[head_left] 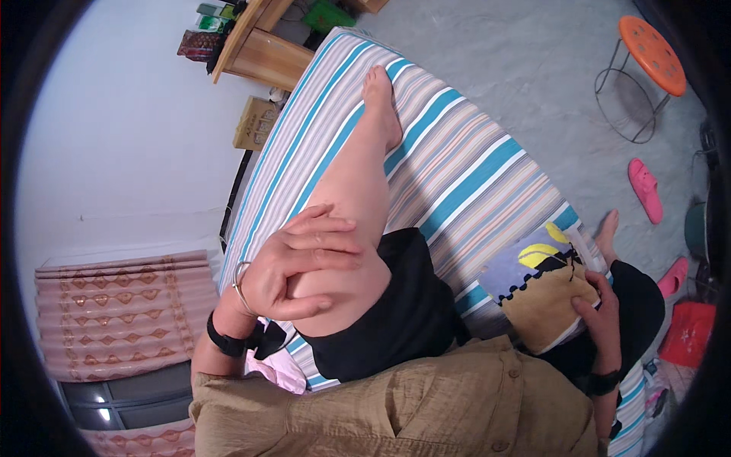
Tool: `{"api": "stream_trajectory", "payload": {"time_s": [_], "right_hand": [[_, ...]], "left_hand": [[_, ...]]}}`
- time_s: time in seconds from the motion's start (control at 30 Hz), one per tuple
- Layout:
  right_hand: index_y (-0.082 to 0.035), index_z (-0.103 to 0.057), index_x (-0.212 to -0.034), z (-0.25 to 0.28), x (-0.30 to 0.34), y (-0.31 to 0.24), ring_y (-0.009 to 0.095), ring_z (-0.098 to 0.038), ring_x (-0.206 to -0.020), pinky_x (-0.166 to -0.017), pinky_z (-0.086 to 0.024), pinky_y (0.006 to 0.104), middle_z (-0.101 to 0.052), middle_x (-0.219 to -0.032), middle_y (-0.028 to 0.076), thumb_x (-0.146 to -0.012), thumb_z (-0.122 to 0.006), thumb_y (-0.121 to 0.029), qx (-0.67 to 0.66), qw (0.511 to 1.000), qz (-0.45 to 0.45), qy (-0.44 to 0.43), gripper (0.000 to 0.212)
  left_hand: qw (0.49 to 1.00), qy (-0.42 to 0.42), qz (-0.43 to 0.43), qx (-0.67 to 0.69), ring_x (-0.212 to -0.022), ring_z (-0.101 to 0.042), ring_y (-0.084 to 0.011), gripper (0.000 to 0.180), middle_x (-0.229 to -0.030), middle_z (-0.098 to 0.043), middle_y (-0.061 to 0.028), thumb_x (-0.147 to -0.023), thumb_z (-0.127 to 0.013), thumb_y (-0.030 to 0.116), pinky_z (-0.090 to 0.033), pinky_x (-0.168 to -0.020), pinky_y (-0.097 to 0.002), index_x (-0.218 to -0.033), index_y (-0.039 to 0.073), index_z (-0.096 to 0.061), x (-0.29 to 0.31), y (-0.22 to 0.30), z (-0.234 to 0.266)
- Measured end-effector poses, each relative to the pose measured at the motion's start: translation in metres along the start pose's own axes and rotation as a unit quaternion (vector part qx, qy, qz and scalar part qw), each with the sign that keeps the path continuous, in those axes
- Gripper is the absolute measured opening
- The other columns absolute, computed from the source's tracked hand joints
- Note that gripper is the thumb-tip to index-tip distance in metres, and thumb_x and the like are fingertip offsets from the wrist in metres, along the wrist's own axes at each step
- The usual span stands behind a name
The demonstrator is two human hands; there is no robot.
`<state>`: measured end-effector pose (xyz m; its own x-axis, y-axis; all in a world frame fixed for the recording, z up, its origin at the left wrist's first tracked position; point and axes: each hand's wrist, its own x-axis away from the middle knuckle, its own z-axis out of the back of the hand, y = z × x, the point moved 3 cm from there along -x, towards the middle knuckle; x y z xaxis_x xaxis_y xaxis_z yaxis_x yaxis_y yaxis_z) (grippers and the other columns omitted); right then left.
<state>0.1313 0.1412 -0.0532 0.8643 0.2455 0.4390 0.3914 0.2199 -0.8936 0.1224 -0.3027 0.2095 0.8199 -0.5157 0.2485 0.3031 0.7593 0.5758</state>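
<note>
Item: small fabric pouch [542,293] in tan, grey-blue and yellow with a black scalloped band, lying on the person's right thigh at the near right edge of the striped mattress [457,152]. The right hand [601,320] rests on the pouch's right side, fingers curled over its edge in a light grasp; a dark band sits on that wrist.

Left hand [301,266]: spread flat and open on the bent left knee, over the near left part of the mattress, grasping nothing; a thin metal bangle and a dark wristband sit at the wrist.

Mattress: blue, white and beige striped cloth, bare left foot near its far end.

Beyond the mattress's far left corner: wooden table [259,46], cardboard box [255,122] below it. Right of the mattress, on grey floor: orange round stool on a wire frame [651,46], and a pink slipper [646,189] nearer.
</note>
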Motion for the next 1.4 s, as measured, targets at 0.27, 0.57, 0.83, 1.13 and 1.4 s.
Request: {"api": "stream_trajectory", "payload": {"time_s": [0.27,0.57,0.83,1.13,1.4], "right_hand": [[0.000,-0.060,-0.117,-0.001,-0.005,0.006,0.015,-0.060,-0.101,-0.093,-0.047,0.0298,-0.065,-0.107,0.007,-0.077,-0.073,-0.014,-0.002,1.000,-0.018,0.004,0.045],[-0.001,-0.060,-0.115,-0.002,-0.001,0.001,0.012,-0.057,-0.098,-0.089,-0.046,0.0271,-0.064,-0.104,0.003,-0.082,-0.071,-0.014,0.011,0.999,0.026,-0.018,0.037],[0.000,-0.062,-0.113,0.003,0.002,0.020,0.013,-0.059,-0.097,-0.089,-0.047,0.0284,-0.066,-0.102,0.004,-0.084,-0.073,-0.018,0.034,0.997,0.070,0.003,0.036],[-0.003,-0.066,-0.111,0.009,0.004,0.031,0.019,-0.056,-0.119,-0.102,-0.043,0.0330,-0.066,-0.120,0.018,-0.086,-0.077,-0.027,0.114,0.989,0.087,0.030,0.036],[-0.003,-0.068,-0.110,0.010,0.018,0.030,0.023,-0.061,-0.113,-0.102,-0.043,0.0330,-0.069,-0.111,0.019,-0.087,-0.075,-0.031,0.090,0.990,0.099,0.033,0.037]], "left_hand": [[0.997,-0.050,-0.053,0.018,-0.127,-0.057,-0.0369,0.041,-0.118,-0.071,-0.0138,-0.075,-0.068,0.029,-0.027,-0.117,-0.0577,-0.108,0.005,-0.075,-0.006,-0.009,-0.001],[0.990,0.090,-0.063,0.087,-0.110,-0.066,-0.0367,0.027,-0.103,-0.074,-0.0164,-0.081,-0.060,0.016,-0.043,-0.105,-0.0481,-0.096,0.000,-0.076,0.011,-0.005,-0.010],[0.981,0.149,-0.064,0.108,-0.106,-0.068,-0.0330,0.024,-0.102,-0.074,-0.0174,-0.087,-0.056,0.010,-0.047,-0.102,-0.0433,-0.094,-0.004,-0.075,0.022,0.002,-0.023],[0.978,0.164,0.002,0.132,-0.107,-0.068,-0.0261,0.019,-0.106,-0.074,-0.0148,-0.090,-0.061,0.006,-0.048,-0.102,-0.0372,-0.098,-0.003,-0.075,0.045,0.007,-0.029],[0.972,0.170,-0.013,0.163,-0.110,-0.066,-0.0268,0.020,-0.109,-0.073,-0.0159,-0.091,-0.060,0.005,-0.047,-0.103,-0.0383,-0.102,-0.004,-0.075,0.071,0.021,-0.027]]}}
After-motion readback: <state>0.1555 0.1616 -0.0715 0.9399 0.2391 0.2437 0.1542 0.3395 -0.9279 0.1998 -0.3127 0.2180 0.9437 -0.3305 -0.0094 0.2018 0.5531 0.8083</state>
